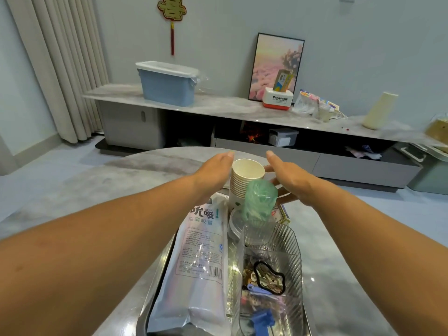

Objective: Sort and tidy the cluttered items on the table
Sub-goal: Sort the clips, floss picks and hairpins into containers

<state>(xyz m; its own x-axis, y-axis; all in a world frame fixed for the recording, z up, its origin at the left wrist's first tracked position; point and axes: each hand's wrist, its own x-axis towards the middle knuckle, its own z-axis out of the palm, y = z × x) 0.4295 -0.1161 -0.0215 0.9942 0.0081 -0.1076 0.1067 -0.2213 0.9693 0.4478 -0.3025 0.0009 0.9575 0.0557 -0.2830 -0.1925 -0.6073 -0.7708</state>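
Left hand (214, 169): fingers straight, palm turned inward, set against the left side of the stack of paper cups (244, 179); we cannot tell whether it actually touches. It holds nothing.

Right hand (292, 179): fingers likewise straight and spread, on the right side of the same stack, apparently at or just beside its rim. No curl round anything.

Stack of paper cups: white, upright, between our two hands at the far end of the metal tray (155, 282).

Green mesh-patterned plastic container (259, 202): tilted, just in front of the cups and partly covering them.

Bag of drinking straws (196, 265): long, clear and pale blue with printed text, lying lengthwise in the left half of the tray.

Clear ribbed plastic box (289, 253): right half of the tray, holding a black hair clip (268, 277) and assorted small items we cannot make out; a blue object (263, 320) sits at its near end.

Grey marble table (97, 187): bears the tray.

Far side of room: long low cabinet (218, 107) carrying a blue storage bin with white lid (167, 83), a framed picture (276, 66) leaning on the wall, and a white and red Panasonic box (277, 99).
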